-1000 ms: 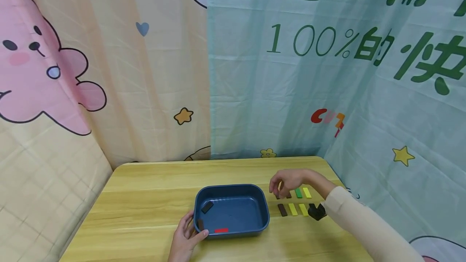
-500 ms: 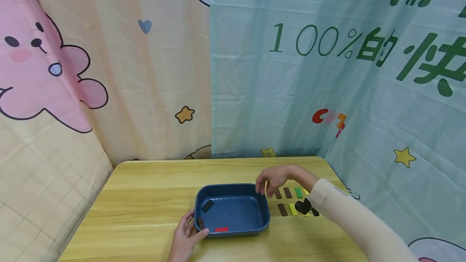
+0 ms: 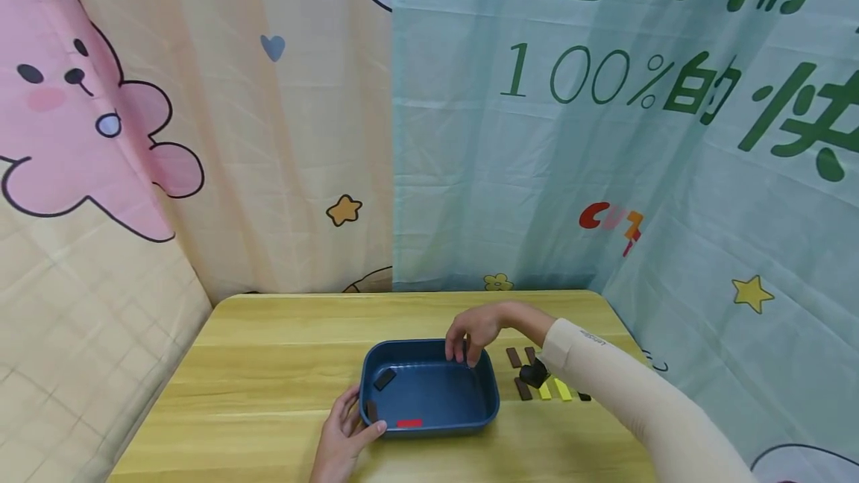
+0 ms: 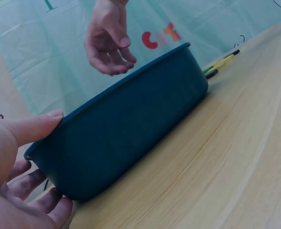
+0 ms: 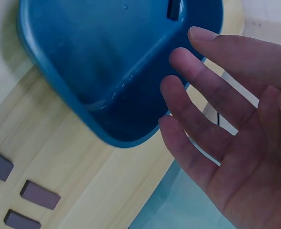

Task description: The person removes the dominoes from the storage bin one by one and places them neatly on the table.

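A dark blue plastic basin (image 3: pixel 429 432) stands on the wooden table. My left hand (image 3: pixel 341 434) grips its near left corner, the thumb (image 4: pixel 45 125) over the rim and the fingers underneath. Over the far right part of the basin hovers my right hand (image 3: pixel 478 328), fingers loosely bent and nothing between them in the right wrist view. Inside the basin lie a black block (image 3: pixel 385 379), a brown block (image 3: pixel 372 412) and a red block (image 3: pixel 409 422).
Right of the basin, small blocks lie in two rows: brown blocks (image 3: pixel 523 389), yellow blocks (image 3: pixel 562 390) and a black block (image 3: pixel 584 396). My right forearm covers part of them. Printed curtains (image 3: pixel 470 170) hang behind the table (image 3: pixel 268 364).
My right hand has moved left from above the blocks on the table to above the basin. The left hand keeps its grip on the basin, which has stayed in place.
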### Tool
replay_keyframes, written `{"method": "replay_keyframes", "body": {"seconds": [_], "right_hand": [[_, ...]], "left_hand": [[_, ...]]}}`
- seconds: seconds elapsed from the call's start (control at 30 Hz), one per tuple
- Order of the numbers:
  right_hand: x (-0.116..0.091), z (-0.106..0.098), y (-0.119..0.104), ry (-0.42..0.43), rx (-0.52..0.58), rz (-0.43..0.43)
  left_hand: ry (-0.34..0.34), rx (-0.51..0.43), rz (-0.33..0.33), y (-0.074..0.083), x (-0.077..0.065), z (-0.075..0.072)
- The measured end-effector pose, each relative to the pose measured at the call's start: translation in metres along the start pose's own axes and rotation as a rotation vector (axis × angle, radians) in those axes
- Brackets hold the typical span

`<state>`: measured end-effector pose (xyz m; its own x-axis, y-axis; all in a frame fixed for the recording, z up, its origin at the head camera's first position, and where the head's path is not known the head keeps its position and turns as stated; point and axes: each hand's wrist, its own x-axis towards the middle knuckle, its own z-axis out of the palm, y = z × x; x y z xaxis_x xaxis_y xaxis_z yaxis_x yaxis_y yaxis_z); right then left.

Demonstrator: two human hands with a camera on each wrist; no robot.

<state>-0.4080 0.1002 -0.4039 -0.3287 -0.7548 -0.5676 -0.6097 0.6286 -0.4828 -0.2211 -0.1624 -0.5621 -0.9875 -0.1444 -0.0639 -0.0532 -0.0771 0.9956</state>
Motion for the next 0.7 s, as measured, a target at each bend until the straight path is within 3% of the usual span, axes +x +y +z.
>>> {"method": "replay_keyframes", "body": {"seconds": [0.7], "right_hand": [[0.066,0.008,-0.029,-0.151,-0.074,-0.085]], "left_hand": [[-0.027,-0.016,0.029,0.002,-0.002,-0.003]]}}
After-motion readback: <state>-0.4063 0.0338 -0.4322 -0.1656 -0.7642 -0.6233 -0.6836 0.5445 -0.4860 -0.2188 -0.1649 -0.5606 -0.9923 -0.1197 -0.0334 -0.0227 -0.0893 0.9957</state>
